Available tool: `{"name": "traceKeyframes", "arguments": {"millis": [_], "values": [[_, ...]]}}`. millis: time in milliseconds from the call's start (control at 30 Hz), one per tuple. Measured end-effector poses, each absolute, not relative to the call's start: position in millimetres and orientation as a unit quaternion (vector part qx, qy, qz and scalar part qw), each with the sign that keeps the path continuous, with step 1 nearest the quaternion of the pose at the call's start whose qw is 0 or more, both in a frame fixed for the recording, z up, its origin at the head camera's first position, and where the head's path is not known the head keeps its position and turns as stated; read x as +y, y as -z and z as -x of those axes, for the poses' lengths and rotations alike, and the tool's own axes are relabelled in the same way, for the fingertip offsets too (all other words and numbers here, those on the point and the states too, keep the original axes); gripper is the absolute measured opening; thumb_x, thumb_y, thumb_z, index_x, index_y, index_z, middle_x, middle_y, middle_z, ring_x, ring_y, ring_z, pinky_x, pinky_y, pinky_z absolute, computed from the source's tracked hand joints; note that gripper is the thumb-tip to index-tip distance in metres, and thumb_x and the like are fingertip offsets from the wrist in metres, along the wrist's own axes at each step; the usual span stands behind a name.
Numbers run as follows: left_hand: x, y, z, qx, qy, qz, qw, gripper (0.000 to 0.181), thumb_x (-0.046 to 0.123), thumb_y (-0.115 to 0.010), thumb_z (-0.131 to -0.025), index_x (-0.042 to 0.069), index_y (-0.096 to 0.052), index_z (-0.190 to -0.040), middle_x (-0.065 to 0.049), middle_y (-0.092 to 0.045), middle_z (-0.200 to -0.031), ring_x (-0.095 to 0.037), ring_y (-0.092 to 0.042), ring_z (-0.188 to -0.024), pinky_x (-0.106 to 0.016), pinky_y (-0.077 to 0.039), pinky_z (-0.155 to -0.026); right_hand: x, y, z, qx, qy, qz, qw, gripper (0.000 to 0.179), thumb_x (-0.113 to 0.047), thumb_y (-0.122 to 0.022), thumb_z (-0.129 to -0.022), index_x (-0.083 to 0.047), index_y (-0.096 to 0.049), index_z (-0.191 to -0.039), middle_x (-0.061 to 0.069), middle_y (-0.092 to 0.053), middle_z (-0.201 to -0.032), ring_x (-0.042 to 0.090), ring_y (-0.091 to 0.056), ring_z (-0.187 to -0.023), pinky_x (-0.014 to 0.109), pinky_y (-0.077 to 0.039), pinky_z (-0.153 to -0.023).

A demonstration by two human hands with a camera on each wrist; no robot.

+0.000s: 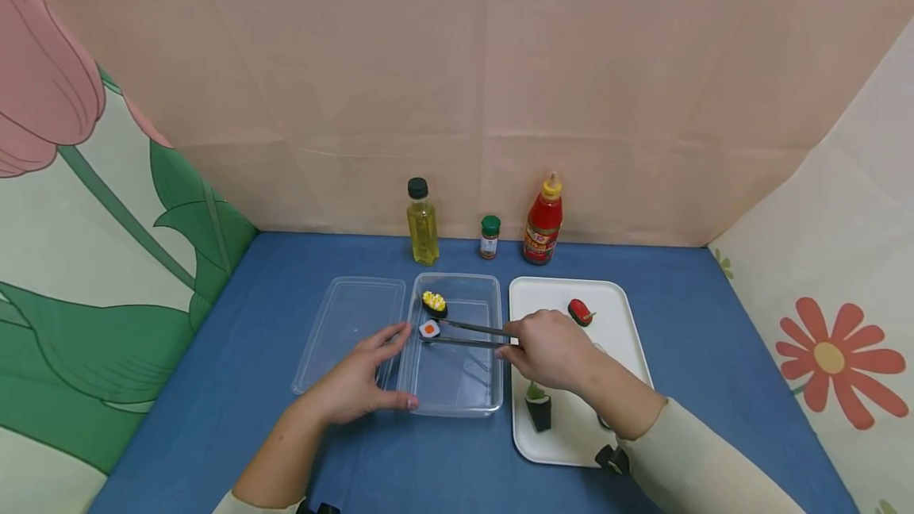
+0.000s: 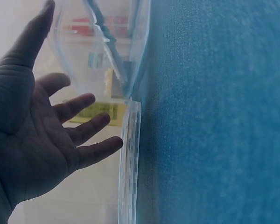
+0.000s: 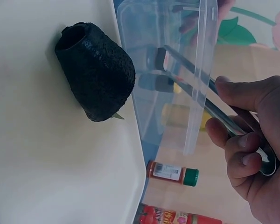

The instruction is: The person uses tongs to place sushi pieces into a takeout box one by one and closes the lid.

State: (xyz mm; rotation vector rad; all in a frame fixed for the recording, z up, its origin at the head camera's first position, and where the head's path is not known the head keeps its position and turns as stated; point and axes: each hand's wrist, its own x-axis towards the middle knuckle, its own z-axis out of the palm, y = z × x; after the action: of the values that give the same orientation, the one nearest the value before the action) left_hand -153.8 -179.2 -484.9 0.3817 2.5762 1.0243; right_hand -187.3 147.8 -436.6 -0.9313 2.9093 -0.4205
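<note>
In my right hand (image 1: 560, 347) I grip metal tongs (image 1: 474, 327), which reach leftward into a clear plastic container (image 1: 457, 409). Between their tips, near the container's left wall, is a small sushi roll (image 1: 429, 329) with white rice and an orange centre. Just beyond it lies a black piece of sushi with yellow corn topping (image 1: 435, 304). My left hand (image 1: 357, 383) is spread at the container's left side, over the near part of a clear lid (image 1: 350, 324). The left wrist view shows its fingers (image 2: 91, 151) apart, with nothing in the palm.
A white tray (image 1: 539, 292) on the right bears a red-topped sushi (image 1: 581, 312) and a black hand roll (image 1: 539, 412); my right forearm partly hides another piece. Along the back stand an oil bottle (image 1: 423, 228), a green-capped spice jar (image 1: 489, 238) and a red sauce bottle (image 1: 544, 224).
</note>
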Motion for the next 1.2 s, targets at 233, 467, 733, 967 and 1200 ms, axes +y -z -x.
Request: {"name": "traceKeyframes", "arguments": {"millis": [233,467,733,967,1200], "values": [[-179,484,153,0.907,-0.361,-0.137,0.170,0.110,0.048,-0.091,-0.078,0.023,-0.029,-0.165,-0.003,-0.021,-0.172,-0.043,-0.020,-0.155,-0.069,-0.031,-0.113,156,431,181,0.945,0.140,0.296,0.018,0.033,-0.038,-0.081,-0.091,-0.012,-0.081,-0.110,-0.009,-0.068,-0.071,0.006,-0.055,-0.061,0.024,-0.047,-0.057],[-179,484,153,0.908,-0.359,-0.136,0.169,0.110,0.049,-0.090,-0.077,0.023,-0.030,-0.165,-0.002,-0.021,-0.171,-0.043,-0.021,-0.154,-0.069,-0.032,-0.112,166,429,172,0.947,0.147,0.286,0.004,0.034,-0.037,-0.082,-0.090,-0.011,-0.080,-0.112,-0.011,-0.066,-0.070,0.004,-0.052,-0.060,0.022,-0.045,-0.056],[-179,483,152,0.908,-0.356,-0.134,0.174,0.110,0.050,-0.090,-0.077,0.023,-0.030,-0.165,-0.002,-0.021,-0.172,-0.042,-0.021,-0.154,-0.070,-0.031,-0.113,183,433,163,0.950,0.176,0.258,-0.006,0.041,-0.038,-0.083,-0.089,-0.010,-0.077,-0.119,-0.013,-0.069,-0.075,0.001,-0.050,-0.059,0.024,-0.044,-0.057],[-180,482,154,0.909,-0.355,-0.135,0.175,0.110,0.049,-0.091,-0.077,0.022,-0.030,-0.165,-0.003,-0.022,-0.171,-0.042,-0.021,-0.154,-0.069,-0.030,-0.113,194,437,158,0.947,0.194,0.254,-0.028,0.047,-0.038,-0.084,-0.088,-0.011,-0.076,-0.125,-0.015,-0.067,-0.074,0.001,-0.044,-0.054,0.024,-0.040,-0.054],[-179,482,154,0.910,-0.351,-0.137,0.173,0.109,0.050,-0.090,-0.077,0.022,-0.031,-0.165,-0.002,-0.022,-0.171,-0.042,-0.021,-0.154,-0.070,-0.030,-0.113,201,440,156,0.939,0.222,0.258,-0.049,0.042,-0.033,-0.087,-0.086,-0.019,-0.077,-0.125,-0.018,-0.064,-0.073,0.000,-0.038,-0.050,0.024,-0.038,-0.050]]}}
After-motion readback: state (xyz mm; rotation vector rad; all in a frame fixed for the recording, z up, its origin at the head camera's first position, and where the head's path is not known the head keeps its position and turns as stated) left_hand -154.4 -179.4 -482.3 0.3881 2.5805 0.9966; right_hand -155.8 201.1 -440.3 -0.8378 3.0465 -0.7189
